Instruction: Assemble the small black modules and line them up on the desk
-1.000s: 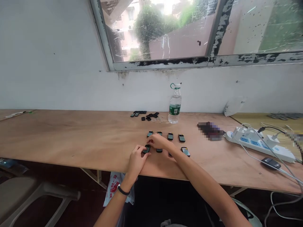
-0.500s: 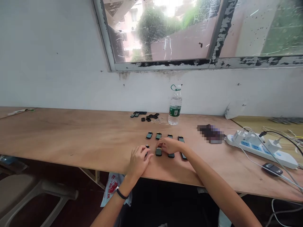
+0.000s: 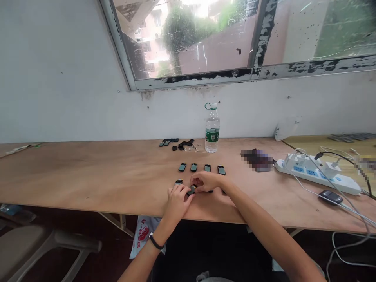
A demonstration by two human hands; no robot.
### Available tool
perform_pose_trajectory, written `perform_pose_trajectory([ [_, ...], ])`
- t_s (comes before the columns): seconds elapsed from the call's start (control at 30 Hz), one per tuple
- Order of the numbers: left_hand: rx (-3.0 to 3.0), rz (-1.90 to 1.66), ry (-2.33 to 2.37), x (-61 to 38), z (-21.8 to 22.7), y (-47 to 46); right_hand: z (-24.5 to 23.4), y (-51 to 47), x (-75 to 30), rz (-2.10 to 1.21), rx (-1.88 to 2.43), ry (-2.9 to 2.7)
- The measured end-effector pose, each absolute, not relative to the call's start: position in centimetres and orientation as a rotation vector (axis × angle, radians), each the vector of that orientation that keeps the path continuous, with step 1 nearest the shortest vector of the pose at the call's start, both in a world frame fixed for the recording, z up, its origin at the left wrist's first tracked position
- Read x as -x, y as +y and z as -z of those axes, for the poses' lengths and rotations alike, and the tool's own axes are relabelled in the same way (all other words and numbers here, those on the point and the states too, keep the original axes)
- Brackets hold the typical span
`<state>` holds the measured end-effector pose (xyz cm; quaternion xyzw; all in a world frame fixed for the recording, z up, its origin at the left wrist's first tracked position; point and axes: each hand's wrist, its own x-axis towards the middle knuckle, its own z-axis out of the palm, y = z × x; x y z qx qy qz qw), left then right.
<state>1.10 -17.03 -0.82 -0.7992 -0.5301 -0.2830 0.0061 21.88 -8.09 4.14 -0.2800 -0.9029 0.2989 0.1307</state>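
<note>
Near the front edge of the table, a small black device with a grey screen and a yellow tab (image 3: 191,190) is tilted between my hands. My left hand (image 3: 177,200), with a black band at its wrist, grips its left side with closed fingers. From the upper right, my right hand (image 3: 205,181) pinches it near the yellow tab. Another such device (image 3: 178,182) lies just beyond my left fingers. Behind my hands stands a row of similar ones, among them one at the left (image 3: 182,167) and one at the right (image 3: 221,170). My right hand and forearm partly cover others.
Farther back lie black parts (image 3: 185,144) with small pale pieces beside a water bottle (image 3: 212,135). On the right are a blurred dark object (image 3: 257,159), a white power strip (image 3: 320,172) with cables, and a black mouse-like object (image 3: 330,197). A stool (image 3: 26,243) stands below left.
My left hand has moved right from the leftmost front device to the one beside it. That device, flat before, is now tilted between both hands. The view has shifted slightly.
</note>
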Motion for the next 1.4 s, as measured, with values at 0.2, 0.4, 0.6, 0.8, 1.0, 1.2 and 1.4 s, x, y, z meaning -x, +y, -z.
perform_pose_trajectory([
  [0.2,2.492,0.920,-1.661,-1.1,1.0,-17.1,-4.4,-8.2,-21.7,-0.871,0.900,-2.611],
  [0.4,2.476,0.887,-1.694,-1.2,0.6,-17.4,-4.7,-8.8,-21.5,-0.884,0.793,-2.563],
  [0.6,2.444,0.893,-1.703,-1.3,0.6,-17.4,-4.4,-8.7,-21.2,-0.812,0.844,-2.504],
  [0.8,2.431,0.938,-1.665,-1.1,1.1,-17.2,-4.1,-7.9,-21.3,-0.561,1.034,-2.400],
  [1.0,2.435,0.947,-1.645,-1.1,1.2,-17.1,-3.4,-7.4,-21.1,-0.567,1.056,-2.448],
  [1.2,2.408,0.954,-1.618,-1.2,0.8,-17.1,-4.1,-6.9,-22.5,-0.559,1.030,-2.402],
  [1.4,2.474,1.044,-1.439,-2.4,0.1,-18.0,-3.8,-6.6,-27.1,-0.684,0.867,-2.470],
])
